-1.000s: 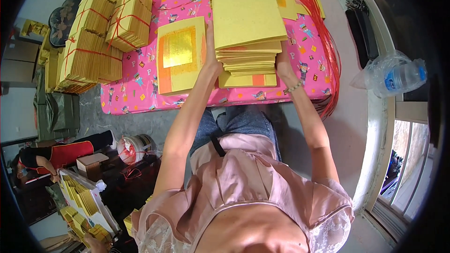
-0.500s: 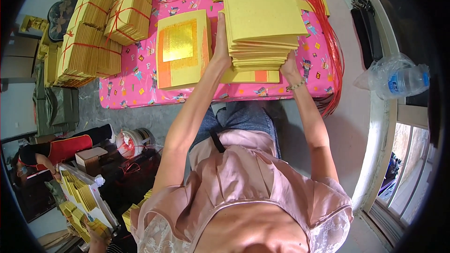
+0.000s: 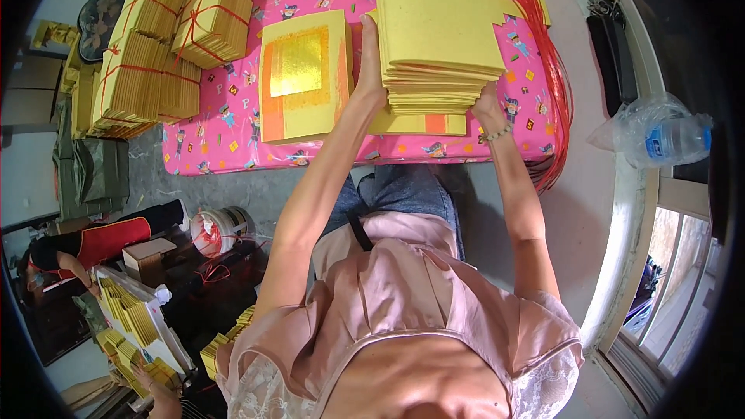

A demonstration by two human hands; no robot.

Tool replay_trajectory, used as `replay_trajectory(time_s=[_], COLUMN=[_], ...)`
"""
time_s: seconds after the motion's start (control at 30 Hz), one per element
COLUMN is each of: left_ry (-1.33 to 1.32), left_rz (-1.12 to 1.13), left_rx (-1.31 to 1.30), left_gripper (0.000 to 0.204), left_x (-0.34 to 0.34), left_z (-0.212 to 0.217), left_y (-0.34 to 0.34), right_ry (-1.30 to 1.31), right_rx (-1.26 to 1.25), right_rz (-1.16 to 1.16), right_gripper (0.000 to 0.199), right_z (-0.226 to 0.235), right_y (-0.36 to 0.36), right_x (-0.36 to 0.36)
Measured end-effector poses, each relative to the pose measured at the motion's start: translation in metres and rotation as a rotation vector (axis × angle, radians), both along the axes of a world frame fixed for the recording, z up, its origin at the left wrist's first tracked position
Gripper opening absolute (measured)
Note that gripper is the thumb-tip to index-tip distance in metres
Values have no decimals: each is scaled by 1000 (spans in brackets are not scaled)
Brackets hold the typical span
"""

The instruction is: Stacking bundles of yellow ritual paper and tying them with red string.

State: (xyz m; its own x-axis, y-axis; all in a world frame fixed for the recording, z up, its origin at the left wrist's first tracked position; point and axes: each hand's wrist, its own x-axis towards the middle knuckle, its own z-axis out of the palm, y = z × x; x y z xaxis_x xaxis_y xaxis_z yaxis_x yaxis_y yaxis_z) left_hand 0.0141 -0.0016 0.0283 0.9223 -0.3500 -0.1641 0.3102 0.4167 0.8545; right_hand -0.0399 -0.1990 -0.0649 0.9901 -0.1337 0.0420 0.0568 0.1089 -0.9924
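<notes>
Between my two hands is a tall stack of folded yellow paper (image 3: pixel 438 19), its folded edges fanned toward me. My left hand (image 3: pixel 369 66) presses flat along its left side, thumb pointing up. At the lower right side, my right hand (image 3: pixel 487 105) grips the stack, its fingers partly hidden behind the paper. Beneath the stack shows a yellow sheet with an orange patch (image 3: pixel 423 124). Just left of my left hand lies another pile of yellow paper with a gold foil square (image 3: pixel 299 66) on top.
The table has a pink patterned cover (image 3: pixel 233 151). Bundles tied with red string (image 3: pixel 140 77) stand at the far left. Red plastic strands (image 3: pixel 543 70) hang over the right side. A plastic bottle (image 3: pixel 675 140) sits at right. Lower left, a person in a red apron (image 3: pixel 116 244) handles yellow paper.
The stack between my hands has shifted slightly to the right, and my right hand has moved with it. The pile with gold foil has stayed in place.
</notes>
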Motion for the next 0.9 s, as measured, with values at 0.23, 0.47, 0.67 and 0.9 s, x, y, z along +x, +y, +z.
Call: replay_trajectory(time_s=[0.23, 0.47, 0.67, 0.9], left_ry=[-51, -101, -104, -92], left_rz=[-13, 8, -1, 12], left_rx=[28, -80, -98, -98], left_gripper=[100, 90, 89, 89], left_x=[12, 59, 78, 86], left_z=[1, -21, -21, -28], left_y=[4, 6, -8, -11], right_ry=[-106, -510, -246, -212], right_rx=[-39, -48, -283, -312], right_rz=[-158, -71, -129, -161], right_gripper=[66, 101, 97, 82], right_z=[22, 53, 40, 36], right_y=[16, 48, 44, 44], right_x=[-8, -34, -39, -36])
